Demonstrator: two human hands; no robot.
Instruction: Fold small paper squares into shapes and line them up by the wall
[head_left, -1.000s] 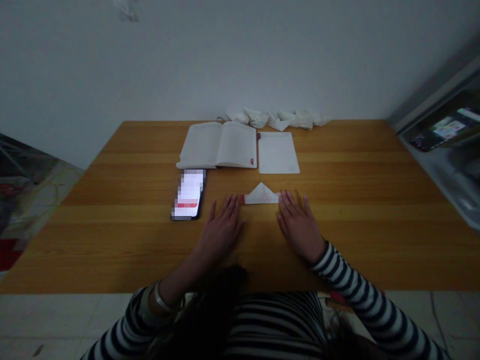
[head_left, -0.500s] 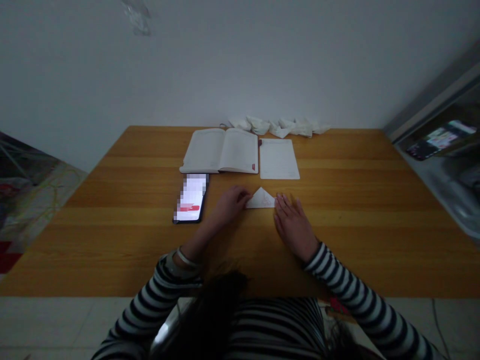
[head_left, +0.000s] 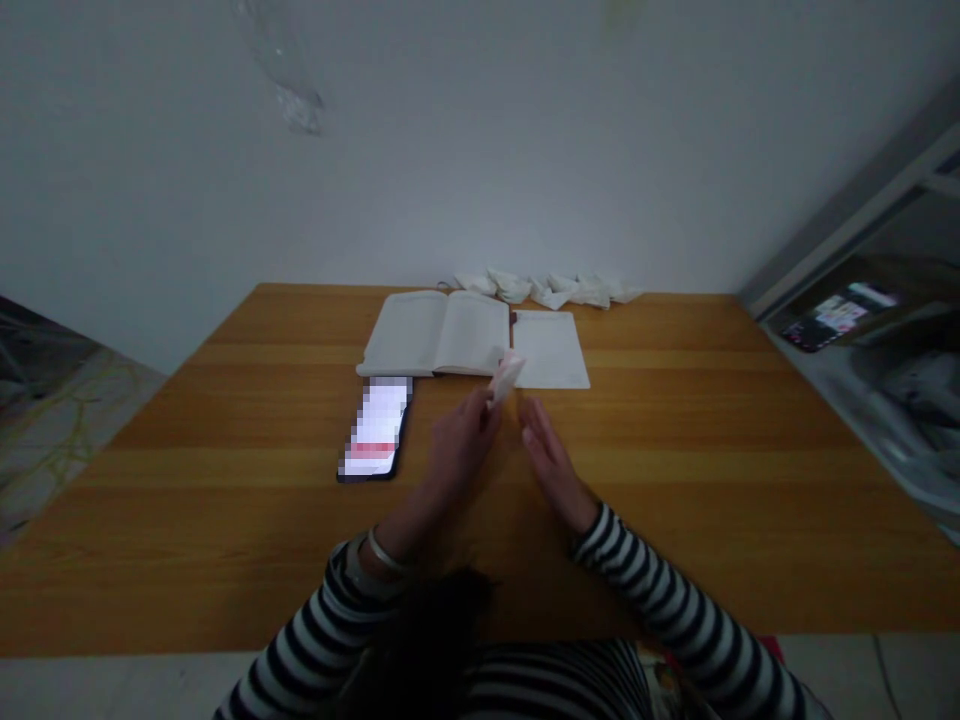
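A small folded paper point(head_left: 508, 374), white with faint pink marks, is pinched in the fingers of my left hand point(head_left: 463, 436). It is raised and tilted, in front of the open notebook's lower right corner. My right hand point(head_left: 551, 457) is just to the right, fingers stretched out and held together, palm turned inward. It appears apart from the paper and holds nothing I can see. Behind the hands lie the open notebook point(head_left: 409, 333) with blank pages and, beside it, a loose white sheet point(head_left: 551, 350).
A phone point(head_left: 375, 428) with a lit screen lies left of my left hand. Along the wall point(head_left: 465, 140), several crumpled or folded white papers point(head_left: 555, 290) stretch across the back edge of the wooden table point(head_left: 675, 440). Another lit screen point(head_left: 840, 315) shows at the far right, beyond the table.
The folded paper was flat on the table between both hands. My left hand has lifted and tilted it, while my right hand has let go of its edge and turned on its side.
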